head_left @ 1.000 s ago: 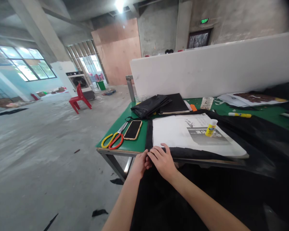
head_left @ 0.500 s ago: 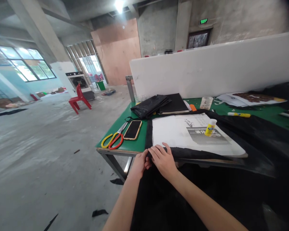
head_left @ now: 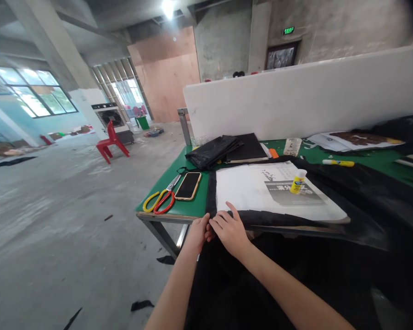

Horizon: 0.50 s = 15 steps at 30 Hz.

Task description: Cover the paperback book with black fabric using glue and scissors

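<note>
Left hand (head_left: 199,233) at the near edge of the bench (head_left: 179,168), fingers drawn together against the corner of the black fabric (head_left: 365,197); whether they pinch the cloth cannot be told. Right hand (head_left: 231,230) just beside it and touching it, laid flat and spread, palm down on the same fabric, fingertips reaching the near left corner of the white sheet (head_left: 244,190).

The fabric lies under both hands. It covers the bench from 12 to 3 o'clock of them and falls over the near edge towards 6 o'clock, below the forearms. A narrow black strip of it shows along the sheet's left edge, at 12 o'clock of the left hand.

Scissors (head_left: 160,201) with yellow and red handles lie on bare green bench at 10 o'clock of the hands. A phone (head_left: 188,185) lies face up just beside them, at 11 o'clock. A small yellow glue bottle (head_left: 298,181) stands upright on the sheet at 2 o'clock, well apart from the hands.
</note>
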Each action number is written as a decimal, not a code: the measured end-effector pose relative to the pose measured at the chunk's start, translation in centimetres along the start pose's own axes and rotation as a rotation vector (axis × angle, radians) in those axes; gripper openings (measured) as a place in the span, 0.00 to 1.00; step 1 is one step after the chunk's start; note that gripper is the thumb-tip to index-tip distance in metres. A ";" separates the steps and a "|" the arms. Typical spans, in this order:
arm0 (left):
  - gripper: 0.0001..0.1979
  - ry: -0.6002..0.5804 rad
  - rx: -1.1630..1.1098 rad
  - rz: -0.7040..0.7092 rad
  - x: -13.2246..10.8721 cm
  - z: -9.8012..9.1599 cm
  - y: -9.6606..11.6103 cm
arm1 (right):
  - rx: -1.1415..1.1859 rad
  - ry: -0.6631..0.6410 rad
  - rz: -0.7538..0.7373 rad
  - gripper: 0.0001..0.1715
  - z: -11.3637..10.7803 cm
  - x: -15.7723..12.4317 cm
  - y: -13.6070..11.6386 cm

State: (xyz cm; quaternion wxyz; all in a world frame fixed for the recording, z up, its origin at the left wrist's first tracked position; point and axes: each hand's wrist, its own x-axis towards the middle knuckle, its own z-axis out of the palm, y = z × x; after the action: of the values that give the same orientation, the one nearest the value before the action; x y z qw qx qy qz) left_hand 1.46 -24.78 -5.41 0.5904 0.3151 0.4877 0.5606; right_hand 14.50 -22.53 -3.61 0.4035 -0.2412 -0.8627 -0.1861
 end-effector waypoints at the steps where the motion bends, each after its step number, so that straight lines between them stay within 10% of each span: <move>1: 0.25 -0.001 0.005 -0.002 0.0 0.0 0.0 | 0.007 0.002 -0.007 0.14 0.2 0.0 0.0; 15: 0.25 -0.021 0.041 -0.006 -0.4 0.0 0.5 | -0.015 -0.035 0.010 0.13 -0.3 0.2 -0.7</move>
State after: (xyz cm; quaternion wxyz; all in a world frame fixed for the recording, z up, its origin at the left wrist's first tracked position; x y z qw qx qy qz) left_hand 1.37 -25.07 -4.85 0.5906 0.3317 0.4939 0.5452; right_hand 14.21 -23.18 -3.38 0.3874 -0.2516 -0.8671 -0.1865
